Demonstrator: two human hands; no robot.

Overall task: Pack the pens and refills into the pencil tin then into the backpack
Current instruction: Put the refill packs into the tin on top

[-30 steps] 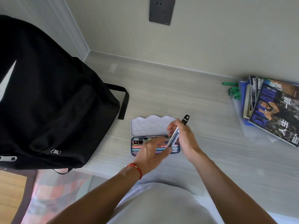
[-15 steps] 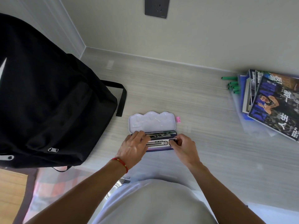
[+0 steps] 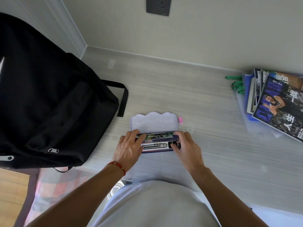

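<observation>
The pencil tin lies open on the desk in front of me, its pale scalloped lid (image 3: 153, 122) folded back flat. Inside the tin's base lie flat packets of refills (image 3: 155, 145), a white one on top and dark printed ones behind. My left hand (image 3: 129, 149) rests on the tin's left end with its fingers pressing on the packets. My right hand (image 3: 186, 148) is on the right end, fingertips pressing the white packet's black end. The black backpack (image 3: 49, 102) stands to the left, its zippers shut on the visible side.
A small pink tab (image 3: 180, 119) lies beside the lid's right corner. A stack of magazines (image 3: 278, 104) and several green pens (image 3: 237, 84) sit at the desk's right. A wall socket (image 3: 158, 6) is above. The desk's front edge is by my lap.
A second ago my right hand held a refill packet above the tin; it now lies in the tin. Both hands have come down and spread to the tin's ends, pressing the contents.
</observation>
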